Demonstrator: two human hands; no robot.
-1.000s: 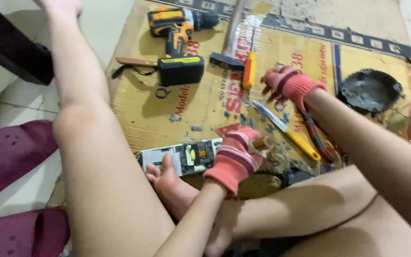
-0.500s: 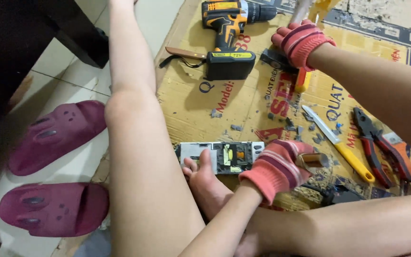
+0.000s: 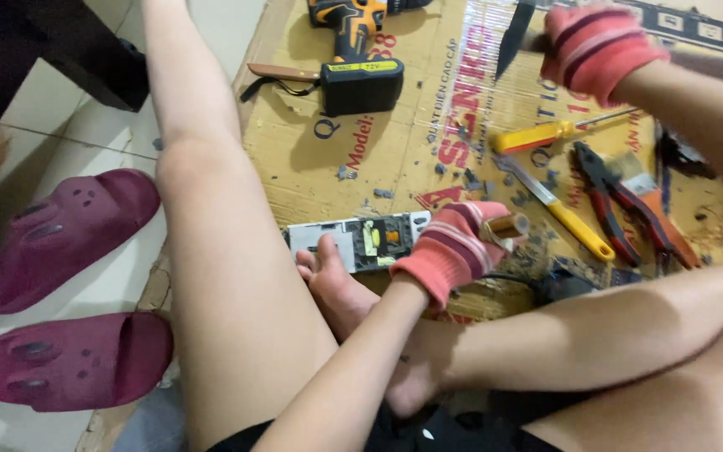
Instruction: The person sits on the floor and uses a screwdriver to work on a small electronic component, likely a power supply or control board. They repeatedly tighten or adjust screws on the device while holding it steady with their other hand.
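My left hand [image 3: 453, 247], in a red striped glove, rests at the right end of a white opened electrical unit [image 3: 353, 241] with a circuit board showing. Its fingers pinch a small pale piece [image 3: 510, 224]. The toes of my foot [image 3: 328, 272] press on the unit's near edge. At the top right, my right hand [image 3: 596, 46], gloved the same way, grips the handle of a dark-headed tool [image 3: 512, 33] and holds it above the cardboard sheet [image 3: 311, 159].
A yellow and black cordless drill [image 3: 357, 54] lies at the top. A yellow screwdriver [image 3: 546, 134], a yellow-handled blade [image 3: 566, 213] and red pliers [image 3: 629, 201] lie to the right. Two maroon slippers [image 3: 69, 234] sit on the tiles at left. My bare legs flank the work.
My right hand reached to the far edge and closed on the dark-headed tool, raising it. My left hand stayed at the unit. The view swung left and closer.
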